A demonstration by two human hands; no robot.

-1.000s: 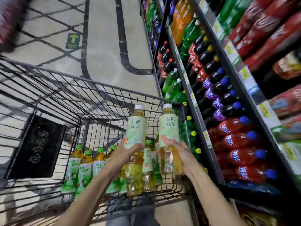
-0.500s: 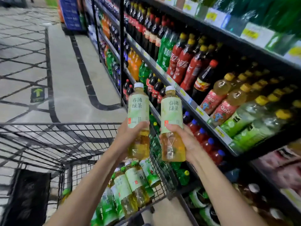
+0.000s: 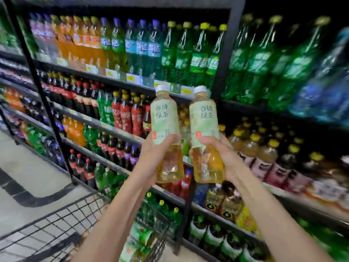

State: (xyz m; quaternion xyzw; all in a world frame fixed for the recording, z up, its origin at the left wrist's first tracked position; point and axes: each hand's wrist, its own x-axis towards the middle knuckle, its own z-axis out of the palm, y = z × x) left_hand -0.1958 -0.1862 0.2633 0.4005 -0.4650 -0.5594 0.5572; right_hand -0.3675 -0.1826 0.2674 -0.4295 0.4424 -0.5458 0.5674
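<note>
2 bare forearms angle up from the near edge, converging. Left hand (image 3: 151, 154) and right hand (image 3: 224, 156) raised side by side, not touching. Fingers curled in a grip, thumbs on the near side.

Dark metal shelving (image 3: 225, 53), rows of soda bottles (image 3: 196, 61); pale floor (image 3: 28, 176), black stripe (image 3: 43, 200).

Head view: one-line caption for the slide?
Left hand grips the left tea bottle, right hand the right tea bottle, upright before drink shelves; wire cart below.
</note>
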